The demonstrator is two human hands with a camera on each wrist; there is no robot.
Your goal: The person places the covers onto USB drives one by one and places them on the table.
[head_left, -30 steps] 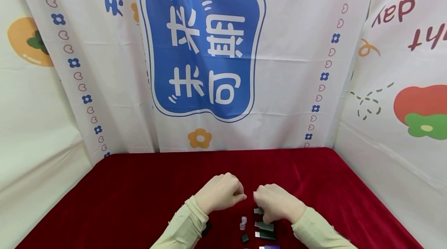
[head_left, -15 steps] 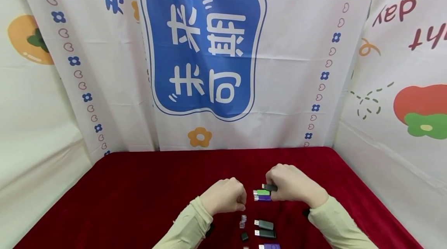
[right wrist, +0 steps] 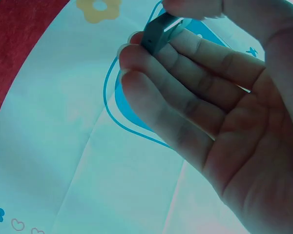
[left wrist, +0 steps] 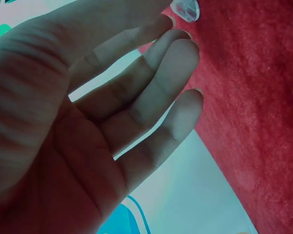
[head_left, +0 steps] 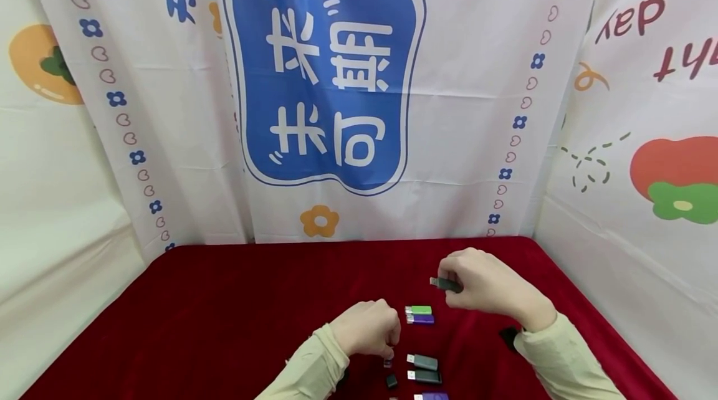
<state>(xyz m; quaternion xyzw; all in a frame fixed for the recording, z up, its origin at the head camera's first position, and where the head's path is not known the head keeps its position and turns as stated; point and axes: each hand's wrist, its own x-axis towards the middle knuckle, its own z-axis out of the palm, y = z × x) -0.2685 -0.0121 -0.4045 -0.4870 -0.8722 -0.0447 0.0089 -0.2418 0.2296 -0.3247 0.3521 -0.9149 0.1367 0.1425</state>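
Note:
My right hand holds a dark grey USB stick above the cloth, its metal plug pointing left. The right wrist view shows the dark USB stick pinched between thumb and fingertips. My left hand reaches down with its fingertips right at a small clear cap. In the left wrist view the clear cap lies at the tip of the thumb; I cannot tell whether it is pinched. A green USB stick and a purple one lie side by side between the hands.
Nearer me lie a grey USB stick, a black one and a larger purple one. A black cap is left of them. Red cloth covers the table, with printed white curtains around it.
My right hand has lifted the dark grey USB stick and carried it away to the far right, uncovering the green and purple sticks. My left hand has moved down to the clear caps.

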